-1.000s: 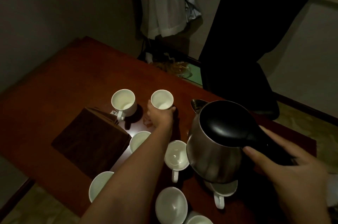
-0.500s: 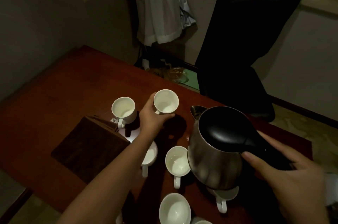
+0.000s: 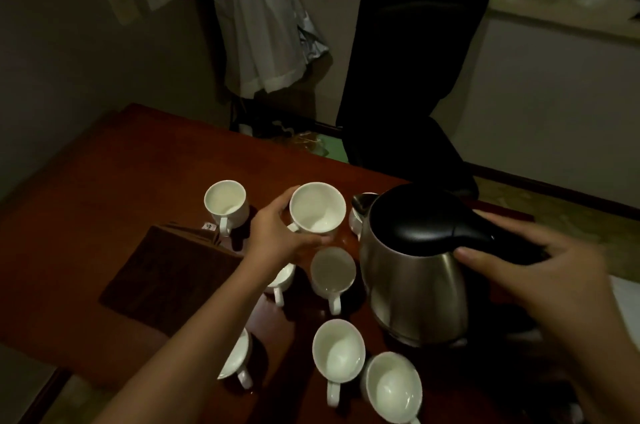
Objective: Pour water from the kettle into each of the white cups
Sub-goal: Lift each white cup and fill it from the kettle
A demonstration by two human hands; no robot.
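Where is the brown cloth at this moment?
In the head view, the brown cloth lies on the left part of the table, left of the white cups, just under the left forearm.

The room around me is dim, with a warm, muddy cast. The white cups [image 3: 317, 208] are the brightest surfaces. The kettle [image 3: 415, 271] shows a soft sheen on its steel. My right hand [image 3: 540, 271] is motion-blurred. The wide lens bends the desk [image 3: 104, 188] edges; corners darken.
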